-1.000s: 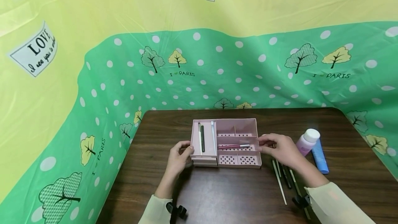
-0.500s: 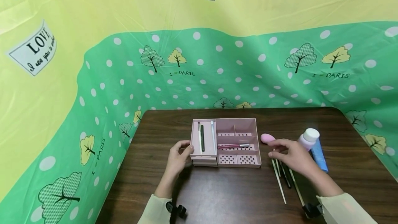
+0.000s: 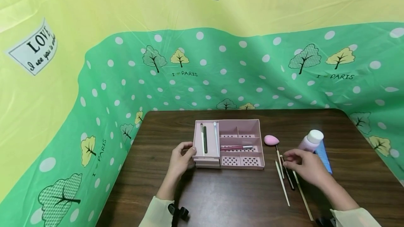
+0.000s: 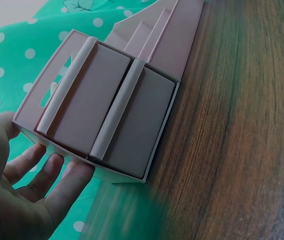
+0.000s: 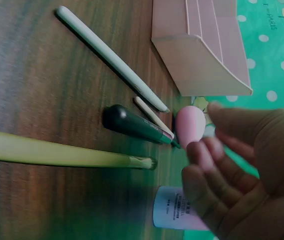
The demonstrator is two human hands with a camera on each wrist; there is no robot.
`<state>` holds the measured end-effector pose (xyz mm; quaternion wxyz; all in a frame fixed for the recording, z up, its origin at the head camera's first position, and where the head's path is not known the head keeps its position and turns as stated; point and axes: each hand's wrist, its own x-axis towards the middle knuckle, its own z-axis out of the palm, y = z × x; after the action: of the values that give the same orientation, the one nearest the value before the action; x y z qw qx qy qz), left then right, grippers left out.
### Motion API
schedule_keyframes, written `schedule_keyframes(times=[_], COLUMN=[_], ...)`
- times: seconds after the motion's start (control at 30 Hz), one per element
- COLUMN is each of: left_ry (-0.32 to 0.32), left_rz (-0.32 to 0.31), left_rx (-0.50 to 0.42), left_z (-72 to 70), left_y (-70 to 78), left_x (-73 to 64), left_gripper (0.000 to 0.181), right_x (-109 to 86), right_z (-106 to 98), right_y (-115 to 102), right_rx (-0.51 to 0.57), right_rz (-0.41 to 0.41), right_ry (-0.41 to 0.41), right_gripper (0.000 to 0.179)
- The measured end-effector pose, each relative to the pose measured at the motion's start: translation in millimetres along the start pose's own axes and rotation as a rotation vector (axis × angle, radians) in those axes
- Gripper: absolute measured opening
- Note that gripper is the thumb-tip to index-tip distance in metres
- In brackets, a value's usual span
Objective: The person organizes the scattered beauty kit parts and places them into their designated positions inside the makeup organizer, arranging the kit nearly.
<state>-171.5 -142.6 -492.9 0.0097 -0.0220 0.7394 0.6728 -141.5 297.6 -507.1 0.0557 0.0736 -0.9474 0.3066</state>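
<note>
My left hand (image 3: 180,161) holds the left side of a pink desktop organizer (image 3: 207,163), thumb at the top edge and fingers along the side wall. In the left wrist view, two drawer fronts (image 4: 88,100) face me. Three slim sticks or brushes lie on the organizer's top, and a dark red tube (image 3: 236,148) sits in a middle compartment. My right hand (image 3: 307,165), empty with loosely bent fingers, hovers over several makeup brushes: a white-handled one (image 3: 282,184), a dark one (image 5: 134,123) and a yellow-green one (image 5: 62,149). A pink makeup sponge (image 3: 271,140) lies just beyond them.
A pink bottle with a white cap (image 3: 315,136) stands behind my right hand, with a blue tube (image 3: 323,157) beside it, partly covered. The dark wooden table (image 3: 233,199) ends at a green polka-dot cloth (image 3: 252,69) at the back and sides.
My right hand has moved from the organizer's right end rightward and toward me, to above the brushes, uncovering the pink sponge. My left hand stays on the organizer.
</note>
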Motion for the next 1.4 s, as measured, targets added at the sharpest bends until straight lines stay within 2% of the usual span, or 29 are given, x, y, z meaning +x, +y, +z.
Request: schedule_keyframes(times=[0.27, 0.77, 1.03, 1.3, 1.4], left_ry=[-0.002, 0.003, 0.0, 0.0, 0.002], left_rz=[-0.002, -0.003, -0.007, -0.003, -0.002], left_rx=[-0.011, -0.006, -0.005, -0.012, -0.013], left_z=[-0.1, 0.0, -0.2, -0.1, -0.2], left_y=[0.3, 1.3, 2.7, -0.4, -0.8], left_x=[0.2, -1.4, -2.0, -0.6, 0.0], left_gripper=[0.03, 0.03, 0.03, 0.029, 0.029], right_x=[-14.5, -26.8, -31.8, -33.6, -34.8], right_z=[2.3, 6.1, 5.7, 2.3, 1.8], right_y=[10.0, 21.1, 21.7, 21.2, 20.0], right_rx=[-0.053, -0.05, 0.022, 0.067, 0.073], right_rz=[0.114, 0.183, 0.268, 0.301, 0.311], right_ry=[-0.05, -0.086, -0.124, -0.193, -0.204], right_gripper=[0.03, 0.028, 0.035, 0.047, 0.045])
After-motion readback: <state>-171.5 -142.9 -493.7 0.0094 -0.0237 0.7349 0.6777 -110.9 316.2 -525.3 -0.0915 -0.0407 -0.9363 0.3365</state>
